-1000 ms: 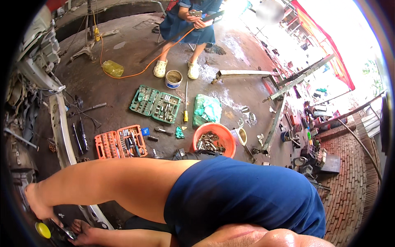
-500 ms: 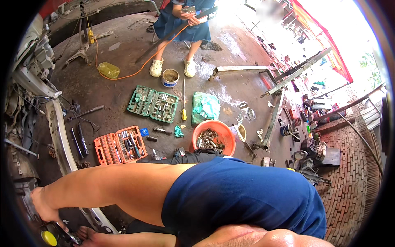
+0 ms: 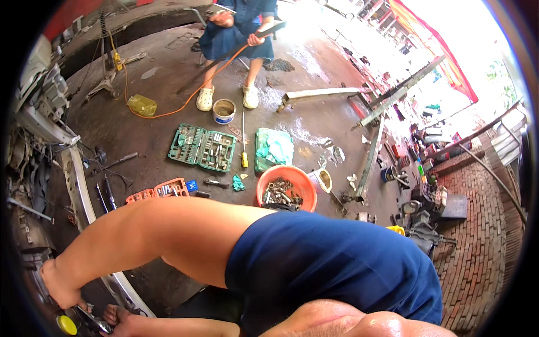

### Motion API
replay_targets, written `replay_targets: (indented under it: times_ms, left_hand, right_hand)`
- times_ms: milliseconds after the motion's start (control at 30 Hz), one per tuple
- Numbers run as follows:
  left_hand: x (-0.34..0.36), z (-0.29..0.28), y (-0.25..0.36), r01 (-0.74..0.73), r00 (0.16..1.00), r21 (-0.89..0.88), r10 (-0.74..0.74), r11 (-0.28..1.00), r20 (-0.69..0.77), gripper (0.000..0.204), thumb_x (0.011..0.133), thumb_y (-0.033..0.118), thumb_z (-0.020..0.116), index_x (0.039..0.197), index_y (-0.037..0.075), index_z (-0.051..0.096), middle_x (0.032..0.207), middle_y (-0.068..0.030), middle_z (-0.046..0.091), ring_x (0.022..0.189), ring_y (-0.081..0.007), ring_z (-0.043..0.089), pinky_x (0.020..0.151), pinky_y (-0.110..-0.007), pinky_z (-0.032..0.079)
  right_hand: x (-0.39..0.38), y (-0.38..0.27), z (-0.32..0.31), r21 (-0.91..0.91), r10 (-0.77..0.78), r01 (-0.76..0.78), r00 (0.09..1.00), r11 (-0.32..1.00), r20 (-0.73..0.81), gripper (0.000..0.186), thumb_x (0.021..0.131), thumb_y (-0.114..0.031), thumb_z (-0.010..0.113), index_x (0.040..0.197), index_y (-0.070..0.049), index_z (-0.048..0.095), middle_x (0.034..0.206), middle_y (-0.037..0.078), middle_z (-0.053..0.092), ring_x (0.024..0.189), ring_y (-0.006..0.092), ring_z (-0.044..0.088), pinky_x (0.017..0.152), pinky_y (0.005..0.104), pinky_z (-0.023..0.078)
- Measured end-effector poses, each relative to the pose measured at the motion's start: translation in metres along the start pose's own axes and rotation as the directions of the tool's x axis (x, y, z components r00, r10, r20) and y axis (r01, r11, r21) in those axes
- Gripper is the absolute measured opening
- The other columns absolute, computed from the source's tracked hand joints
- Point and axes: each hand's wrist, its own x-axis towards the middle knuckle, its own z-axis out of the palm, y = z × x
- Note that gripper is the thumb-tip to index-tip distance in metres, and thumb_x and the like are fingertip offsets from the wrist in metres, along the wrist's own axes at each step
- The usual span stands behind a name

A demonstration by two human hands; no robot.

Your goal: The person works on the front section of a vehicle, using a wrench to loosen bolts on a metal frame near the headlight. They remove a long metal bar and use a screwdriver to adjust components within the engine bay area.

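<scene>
At the lower left, both my hands are among car parts. My right hand (image 3: 58,283), on the long bent arm with the blue sleeve, is curled down over a dark part; its grip is mostly hidden. Just below, my left hand (image 3: 117,318) has its dirty fingers curled around the end of a shiny metal tool (image 3: 101,324), which looks like a wrench handle. The tool's other end reaches under my right hand's fingers. A round yellow cap (image 3: 66,324) lies beside it. A pale curved metal rail (image 3: 80,188) of the car body runs past my forearms.
Across the floor lie an orange socket set (image 3: 140,195), partly behind my arm, a green socket set (image 3: 203,147), a screwdriver (image 3: 245,159) and an orange basin (image 3: 310,194) of metal parts. A seated person (image 3: 238,42) holds a dark bar (image 3: 224,58). A metal frame (image 3: 370,140) stands right.
My right elbow has risen and now covers more of the orange socket set. The seated person's hands have come apart, one on the bar. My hands stay at the same spot.
</scene>
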Motion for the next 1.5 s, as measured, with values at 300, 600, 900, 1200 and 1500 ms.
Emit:
replay_targets:
  times_ms: [300,600,900,1200,1500]
  left_hand:
    - [-0.097,0.03,-0.023,0.104,0.918,0.34,-0.222,0.935,0.33,0.045,0.104,0.036,0.063,0.115,-0.007,0.063,0.066,0.0019,0.033,0.059,-0.0103,0.032,0.06,-0.026,0.027]
    - [-0.137,0.008,-0.056,-0.094,0.613,0.558,-0.393,0.825,0.685,0.06,0.112,0.045,0.047,0.149,-0.002,0.055,0.087,0.0018,0.049,0.081,-0.0094,0.046,0.074,-0.025,0.038]
    - [-0.082,-0.057,-0.071,-0.392,0.743,0.566,-0.113,0.725,0.659,0.049,0.112,0.034,0.052,0.136,-0.007,0.063,0.092,-0.0032,0.056,0.08,-0.0119,0.048,0.073,-0.028,0.041]
    - [-0.089,-0.075,-0.108,-0.4,0.771,0.742,-0.241,0.537,0.59,0.046,0.111,0.032,0.055,0.136,-0.005,0.065,0.083,-0.0004,0.052,0.075,-0.0115,0.048,0.069,-0.028,0.042]
    - [-0.033,-0.143,-0.132,-0.374,0.786,0.895,-0.428,0.245,0.446,0.038,0.106,0.034,0.064,0.115,-0.002,0.074,0.077,-0.0021,0.061,0.064,-0.0123,0.055,0.058,-0.027,0.046]
  right_hand:
    - [-0.218,-0.02,0.066,0.511,0.355,-0.355,0.929,0.783,0.101,0.067,0.081,-0.077,0.07,0.095,-0.013,0.081,0.099,0.013,0.078,0.098,0.0391,0.073,0.083,0.0506,0.057]
    - [-0.449,-0.138,0.103,0.849,0.923,-0.521,0.364,0.092,0.124,0.052,0.085,-0.055,0.083,0.085,-0.003,0.074,0.067,0.017,0.063,0.063,0.0342,0.063,0.061,0.047,0.049]
    - [-0.624,-0.221,0.178,0.307,0.803,-0.855,-0.19,-0.418,0.565,0.076,0.082,-0.075,0.072,0.096,0.0,0.078,0.091,0.023,0.075,0.089,0.0393,0.075,0.083,0.0498,0.059]
    - [-0.711,-0.326,0.213,0.043,0.554,-0.907,-0.218,-0.419,0.803,0.06,0.084,-0.061,0.075,0.111,-0.008,0.081,0.096,0.016,0.078,0.087,0.0337,0.076,0.08,0.0489,0.06]
    - [-0.724,-0.345,0.255,-0.145,0.31,-0.978,-0.186,-0.148,0.932,0.045,0.088,-0.046,0.076,0.121,-0.016,0.08,0.119,0.013,0.077,0.113,0.0316,0.072,0.098,0.049,0.056]
